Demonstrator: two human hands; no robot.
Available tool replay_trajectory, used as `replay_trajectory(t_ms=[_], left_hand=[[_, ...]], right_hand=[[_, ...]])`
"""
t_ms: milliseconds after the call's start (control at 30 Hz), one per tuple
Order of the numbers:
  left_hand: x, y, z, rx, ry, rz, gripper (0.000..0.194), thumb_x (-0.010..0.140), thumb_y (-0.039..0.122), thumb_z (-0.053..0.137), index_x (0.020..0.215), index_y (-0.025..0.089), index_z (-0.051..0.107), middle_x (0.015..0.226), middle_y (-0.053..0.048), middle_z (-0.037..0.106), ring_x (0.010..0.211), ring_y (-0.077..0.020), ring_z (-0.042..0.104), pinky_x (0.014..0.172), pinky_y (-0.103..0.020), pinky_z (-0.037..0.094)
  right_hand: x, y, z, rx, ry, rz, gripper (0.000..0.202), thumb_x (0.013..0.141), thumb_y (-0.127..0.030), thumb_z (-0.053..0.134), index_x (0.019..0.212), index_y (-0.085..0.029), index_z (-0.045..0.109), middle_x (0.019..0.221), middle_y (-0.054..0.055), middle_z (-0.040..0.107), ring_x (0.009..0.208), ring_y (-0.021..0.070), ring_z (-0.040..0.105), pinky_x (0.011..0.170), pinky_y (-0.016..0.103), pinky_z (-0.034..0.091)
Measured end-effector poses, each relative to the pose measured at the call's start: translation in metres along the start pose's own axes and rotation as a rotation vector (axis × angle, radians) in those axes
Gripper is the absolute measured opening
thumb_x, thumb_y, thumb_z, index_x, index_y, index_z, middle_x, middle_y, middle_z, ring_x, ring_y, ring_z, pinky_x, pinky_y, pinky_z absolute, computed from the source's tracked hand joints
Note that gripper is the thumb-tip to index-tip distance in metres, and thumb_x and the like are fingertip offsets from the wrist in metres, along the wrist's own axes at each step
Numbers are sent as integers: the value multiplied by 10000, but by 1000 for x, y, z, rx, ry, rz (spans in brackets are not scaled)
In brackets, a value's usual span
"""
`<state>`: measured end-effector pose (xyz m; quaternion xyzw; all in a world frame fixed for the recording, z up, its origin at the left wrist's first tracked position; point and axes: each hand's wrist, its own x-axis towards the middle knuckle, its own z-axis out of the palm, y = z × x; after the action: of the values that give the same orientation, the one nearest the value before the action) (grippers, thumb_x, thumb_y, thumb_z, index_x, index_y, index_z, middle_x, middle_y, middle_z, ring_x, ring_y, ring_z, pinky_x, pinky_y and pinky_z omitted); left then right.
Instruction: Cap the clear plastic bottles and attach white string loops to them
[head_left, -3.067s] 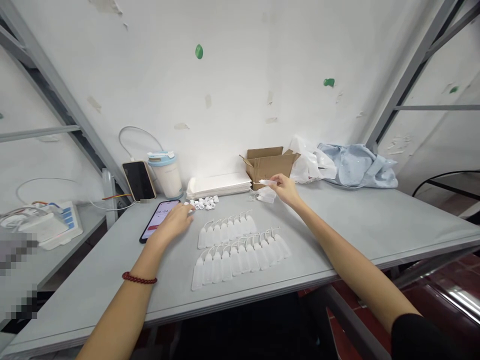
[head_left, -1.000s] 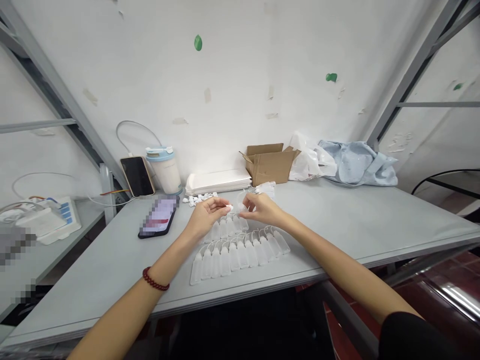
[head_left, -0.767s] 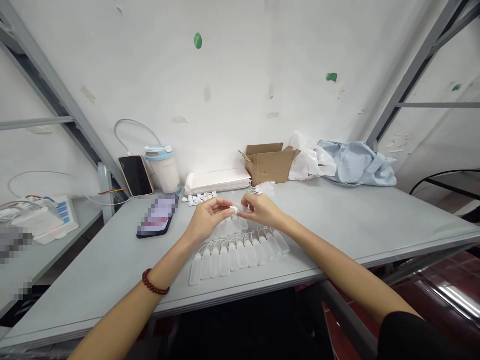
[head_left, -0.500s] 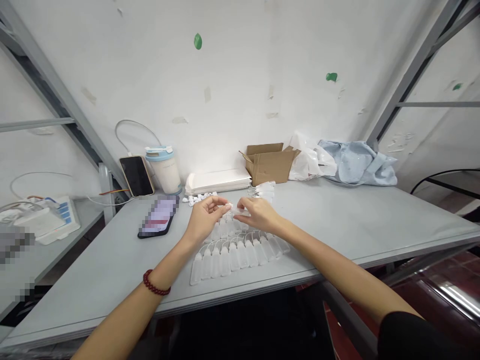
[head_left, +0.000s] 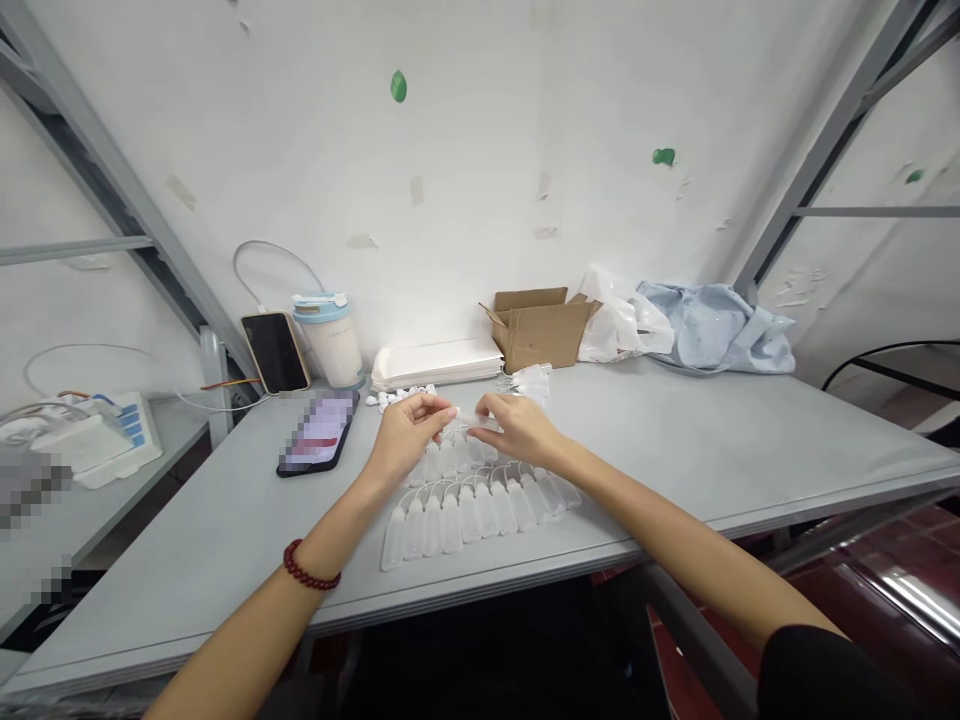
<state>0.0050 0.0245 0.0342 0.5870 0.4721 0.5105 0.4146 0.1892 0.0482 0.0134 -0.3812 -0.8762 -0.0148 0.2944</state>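
Observation:
Above the rows of small bottles, my left hand (head_left: pixel 409 432) is closed in a pinch, with a small white cap at its fingertips. Facing it, my right hand (head_left: pixel 517 428) is closed on a small translucent bottle (head_left: pixel 486 421), partly hidden by the fingers. The two sets of fingertips are a short gap apart. Below them, several small translucent bottles (head_left: pixel 451 527) with thin white loops at their tops lie side by side in a front row. Another row of bottles (head_left: pixel 448 457) lies behind, partly under my hands. Loose white caps (head_left: pixel 390 398) are piled beyond my left hand.
On the left are a phone lying flat (head_left: pixel 319 433), a phone leaning upright (head_left: pixel 276 352) and a cup with a blue lid (head_left: pixel 330 342). Along the wall stand a white stack (head_left: pixel 439 362), an open cardboard box (head_left: pixel 547 335), a plastic bag (head_left: pixel 622 320) and blue cloth (head_left: pixel 712 325). More bottles (head_left: pixel 532 380) lie before the box.
The fingertips of my two hands have drawn slightly apart, the left ones moving a little left. The bottles on the table lie as before.

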Motion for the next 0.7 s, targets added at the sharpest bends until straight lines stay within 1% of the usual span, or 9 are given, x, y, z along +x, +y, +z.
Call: replay_trajectory(t_ms=[100,267,500,700], left_hand=[[0,0,-1,14,-19,-5,217,635,295,727,739,125,639,641,12,597,502,-71,469,501,-212,405],[-1,1,-3,27,-12,-14,208,646,302,716,733,128,640,612,19,585,487,-70,465,486,-212,395],[0,4,-1,22,-51,-44,233,625,320,729,735,135,640,594,26,576,481,-76,469,497,-225,412],[1,1,-2,5,-58,-14,252,600,317,754,723,140,623,654,8,613,508,-84,500,522,-237,439]], right_hand=[[-1,0,2,0,5,-24,200,810,-298,632,883,-163,504,814,74,661,690,175,586,566,245,317],[-1,-1,2,11,18,-30,208,817,-307,629,883,-156,502,812,80,662,689,179,588,568,247,326],[-1,-2,2,-3,39,-45,209,825,-312,621,899,-149,511,820,90,660,714,188,592,576,253,339],[-3,-2,4,14,58,-68,207,847,-327,589,917,-139,533,828,101,661,734,189,590,598,263,366]])
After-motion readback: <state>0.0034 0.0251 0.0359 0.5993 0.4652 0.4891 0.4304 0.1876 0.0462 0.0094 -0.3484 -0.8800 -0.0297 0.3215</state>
